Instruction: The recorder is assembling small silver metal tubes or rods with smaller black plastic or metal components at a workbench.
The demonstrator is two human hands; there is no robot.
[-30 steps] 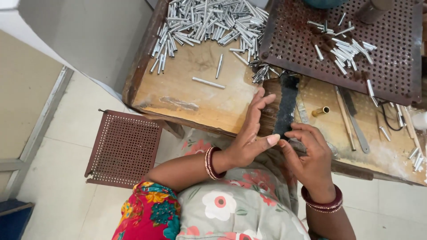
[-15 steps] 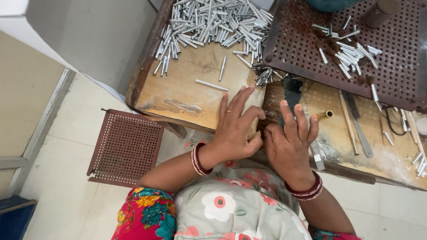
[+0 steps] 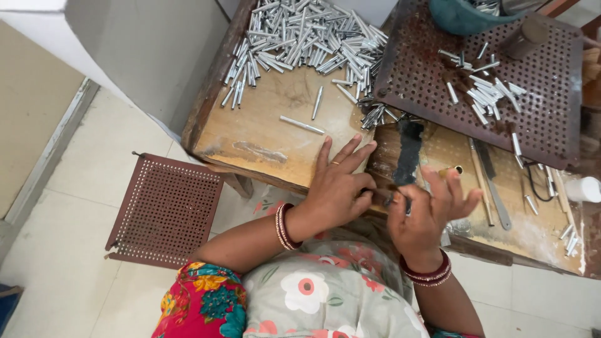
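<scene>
Two hands meet at the bench edge: the left hand (image 3: 338, 191) spread open, the right hand (image 3: 426, 209) pinching a thin dark stick (image 3: 385, 188) between them. Two loose metal tubes (image 3: 302, 125) lie just beyond the left fingers, before one heaped pile (image 3: 307, 40).

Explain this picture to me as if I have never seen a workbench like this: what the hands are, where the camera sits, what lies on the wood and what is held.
There is no machine here, only a person's two bare hands. The camera is worn on the person's head and looks straight down, so the flowered clothing shows at the bottom. The left hand lies with fingers spread at the front edge of a worn wooden bench. The right hand is close beside it, blurred; the two seem to pinch something small between them, too small to name. On the bench lies a big heap of short silvery metal tubes. To the right a rusty perforated metal tray carries a smaller bunch of the same tubes. A similar empty perforated tray lies on the tiled floor.
</scene>
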